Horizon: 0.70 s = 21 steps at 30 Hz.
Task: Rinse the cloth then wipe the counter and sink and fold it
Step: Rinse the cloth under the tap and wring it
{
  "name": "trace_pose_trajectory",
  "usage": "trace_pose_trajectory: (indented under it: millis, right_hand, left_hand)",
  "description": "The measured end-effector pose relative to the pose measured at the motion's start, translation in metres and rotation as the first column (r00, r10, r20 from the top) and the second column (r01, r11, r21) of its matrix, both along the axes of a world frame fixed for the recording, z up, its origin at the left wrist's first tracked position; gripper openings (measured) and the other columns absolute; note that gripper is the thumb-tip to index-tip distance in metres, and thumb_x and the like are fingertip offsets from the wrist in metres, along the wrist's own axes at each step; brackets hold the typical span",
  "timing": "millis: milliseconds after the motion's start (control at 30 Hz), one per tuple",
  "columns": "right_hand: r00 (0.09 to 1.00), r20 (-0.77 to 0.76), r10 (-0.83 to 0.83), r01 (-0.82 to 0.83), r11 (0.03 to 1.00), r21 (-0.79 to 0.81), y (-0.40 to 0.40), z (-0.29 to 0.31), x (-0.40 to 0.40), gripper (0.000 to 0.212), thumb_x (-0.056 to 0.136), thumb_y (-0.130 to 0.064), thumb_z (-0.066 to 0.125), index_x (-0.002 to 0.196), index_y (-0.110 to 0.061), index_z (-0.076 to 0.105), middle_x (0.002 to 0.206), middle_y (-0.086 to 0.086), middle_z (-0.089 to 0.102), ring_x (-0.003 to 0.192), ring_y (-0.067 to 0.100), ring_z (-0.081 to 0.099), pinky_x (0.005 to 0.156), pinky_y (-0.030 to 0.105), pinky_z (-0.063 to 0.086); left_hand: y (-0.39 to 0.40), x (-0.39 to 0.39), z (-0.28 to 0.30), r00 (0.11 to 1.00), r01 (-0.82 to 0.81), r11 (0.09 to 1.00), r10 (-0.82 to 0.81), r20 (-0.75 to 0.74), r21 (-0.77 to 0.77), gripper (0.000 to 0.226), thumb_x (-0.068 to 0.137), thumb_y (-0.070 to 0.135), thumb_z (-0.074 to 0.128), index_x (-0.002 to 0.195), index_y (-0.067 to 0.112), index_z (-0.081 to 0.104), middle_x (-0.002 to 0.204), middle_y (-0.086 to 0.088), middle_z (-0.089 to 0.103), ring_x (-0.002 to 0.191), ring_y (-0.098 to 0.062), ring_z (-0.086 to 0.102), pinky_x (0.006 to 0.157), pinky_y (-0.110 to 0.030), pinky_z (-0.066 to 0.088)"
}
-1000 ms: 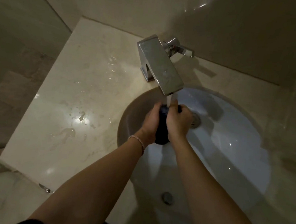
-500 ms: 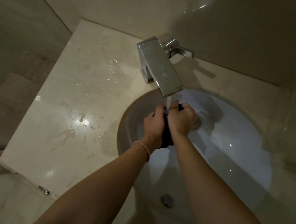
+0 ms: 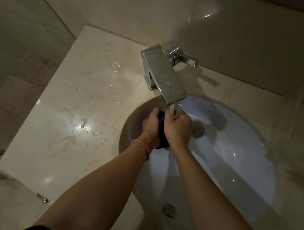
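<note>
Head view. Both hands pressed together over the sink bowl, left hand (image 3: 151,127) and right hand (image 3: 177,129) each curled round the dark blue cloth (image 3: 162,133), bunched into a wad between the palms. Cloth held directly under the thin stream of water (image 3: 172,109) falling from the square chrome faucet (image 3: 164,76), whose base stands at the counter's back edge; lever handle (image 3: 185,59) turned out to the right. Only a narrow strip of cloth showing between the hands, with a small tail hanging below the wrists. Thin bracelet (image 3: 142,146) on the left wrist. Left hand slightly blurred, so finger positions there hard to read.

White sink (image 3: 242,154) set into the counter, drain (image 3: 197,129) just right of the hands, overflow cap (image 3: 169,209) at the near rim. Pale counter (image 3: 59,127) left of the bowl spotted with droplets and small puddles (image 3: 67,140).

Progress, as a judgement: rinsing under way, first step only. Counter visibly wet and unwiped; wiping of counter and sink, then folding, all left to do.
</note>
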State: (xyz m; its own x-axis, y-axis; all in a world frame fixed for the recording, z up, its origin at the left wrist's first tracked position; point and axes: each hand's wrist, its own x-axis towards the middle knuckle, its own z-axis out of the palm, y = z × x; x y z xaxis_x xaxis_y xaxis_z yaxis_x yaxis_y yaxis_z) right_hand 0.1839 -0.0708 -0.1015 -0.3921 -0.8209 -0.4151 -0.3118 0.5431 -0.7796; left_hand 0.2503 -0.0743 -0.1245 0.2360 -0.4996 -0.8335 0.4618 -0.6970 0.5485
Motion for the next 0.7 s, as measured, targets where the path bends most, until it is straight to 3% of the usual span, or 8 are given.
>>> trace_pose_trajectory:
  millis: [67,233,300,367,433,500,600,700]
  right_hand:
    - [0.994,-0.044,-0.104,0.104,0.994,-0.022,-0.007,-0.006,-0.007,0.025,0.092,-0.027,0.055,0.075,-0.011,0.063,0.068,-0.001,0.06,0.068,0.02,0.058,0.056,0.03,0.041]
    - [0.983,-0.137,-0.125,0.12,0.992,-0.046,-0.011,-0.006,-0.016,0.031,0.101,-0.026,0.051,0.075,-0.01,0.056,0.061,-0.007,0.048,0.054,0.005,0.043,0.05,0.013,0.032]
    - [0.99,-0.014,-0.138,0.138,0.99,-0.023,-0.005,-0.005,-0.01,0.029,0.103,-0.034,0.049,0.084,-0.013,0.057,0.07,-0.005,0.057,0.063,0.008,0.053,0.059,0.018,0.039]
    - [0.979,0.174,-0.102,0.108,0.994,-0.021,0.009,-0.009,-0.002,0.022,0.1,-0.048,0.049,0.099,-0.028,0.058,0.091,-0.006,0.067,0.083,0.013,0.065,0.072,0.029,0.051]
    - [0.964,0.252,-0.089,0.094,0.996,-0.008,0.022,-0.01,0.003,0.024,0.095,-0.06,0.052,0.109,-0.041,0.054,0.108,-0.011,0.068,0.099,0.013,0.067,0.08,0.034,0.055]
    - [0.964,0.227,-0.139,0.145,0.989,-0.011,0.023,-0.005,-0.001,0.021,0.097,-0.053,0.055,0.108,-0.035,0.054,0.102,-0.011,0.066,0.099,0.015,0.067,0.079,0.032,0.056]
    - [0.951,0.21,-0.226,0.241,0.969,-0.051,0.018,0.006,-0.013,0.025,0.093,-0.041,0.068,0.098,-0.018,0.06,0.085,-0.011,0.062,0.082,0.013,0.068,0.069,0.028,0.056]
    - [0.948,0.254,-0.193,0.22,0.972,-0.082,0.023,0.015,-0.013,0.02,0.088,-0.038,0.074,0.093,-0.02,0.065,0.084,-0.011,0.066,0.079,0.008,0.068,0.067,0.026,0.057]
  left_hand:
    - [0.002,-0.007,0.006,0.997,0.071,0.997,-0.07,0.037,-0.029,0.027,0.077,0.039,0.066,0.068,0.015,0.073,0.073,-0.01,0.069,0.076,-0.029,0.062,0.079,-0.047,0.054]
    - [0.005,-0.018,0.019,0.994,0.069,0.997,-0.066,0.092,-0.032,0.032,0.095,0.032,0.06,0.089,0.003,0.072,0.078,-0.01,0.067,0.071,-0.021,0.061,0.06,-0.031,0.05]
    - [-0.002,-0.016,0.018,0.988,0.013,1.0,-0.008,0.157,-0.028,0.032,0.09,0.029,0.062,0.087,-0.001,0.073,0.077,-0.008,0.07,0.075,-0.024,0.065,0.066,-0.034,0.052]
    - [-0.009,-0.015,0.019,0.965,0.01,0.999,0.0,0.261,-0.04,0.027,0.087,0.032,0.064,0.082,0.008,0.075,0.076,-0.003,0.075,0.081,-0.026,0.071,0.079,-0.041,0.059]
    - [-0.011,-0.014,0.019,0.956,0.005,0.999,0.009,0.292,-0.048,0.022,0.088,0.035,0.066,0.085,0.015,0.076,0.08,-0.001,0.076,0.084,-0.023,0.072,0.087,-0.046,0.059]
    - [-0.009,-0.011,0.015,0.974,-0.035,0.999,0.038,0.223,-0.016,0.026,0.085,0.038,0.072,0.093,0.015,0.077,0.086,-0.003,0.078,0.086,-0.025,0.074,0.09,-0.047,0.059]
    - [0.0,-0.005,0.01,0.999,0.021,1.0,-0.021,-0.043,-0.006,0.052,0.085,0.052,0.073,0.112,0.008,0.075,0.106,-0.012,0.077,0.094,-0.029,0.076,0.095,-0.048,0.058]
    - [0.011,0.004,0.012,0.91,0.26,0.961,-0.277,-0.309,-0.095,0.069,0.099,0.065,0.044,0.126,0.007,0.068,0.118,-0.014,0.073,0.105,-0.027,0.072,0.096,-0.041,0.055]
